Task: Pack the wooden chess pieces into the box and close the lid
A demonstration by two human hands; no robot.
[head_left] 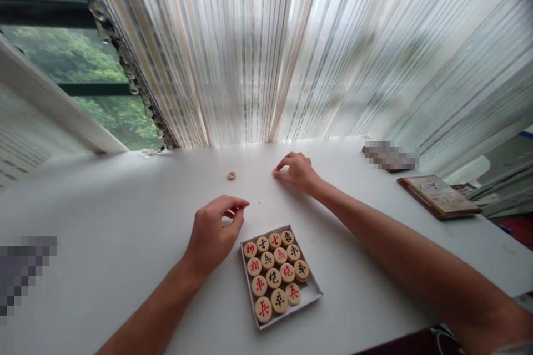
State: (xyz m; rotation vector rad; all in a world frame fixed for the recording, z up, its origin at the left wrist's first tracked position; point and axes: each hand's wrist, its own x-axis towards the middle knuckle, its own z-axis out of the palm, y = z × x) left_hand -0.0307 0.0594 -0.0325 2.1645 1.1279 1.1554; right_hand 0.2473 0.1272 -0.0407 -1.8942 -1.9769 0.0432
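Note:
A shallow white box [313, 291] lies on the white table [104, 222] close to me, filled with several round wooden chess pieces [273, 278] marked in red or black. My left hand [214, 232] hovers just left of the box's far corner, fingers curled with thumb and fingertips pinched together; whether anything is in them is hidden. My right hand [297, 171] rests further out on the table, fingertips pinched at the table surface on something small I cannot make out. A single loose piece [231, 175] lies apart, to the left of my right hand.
A striped sheer curtain [291, 44] hangs along the table's far edge, with a window [95, 72] at the left. A flat brown-edged box lid [439, 196] and a blurred object [390, 155] lie at the right.

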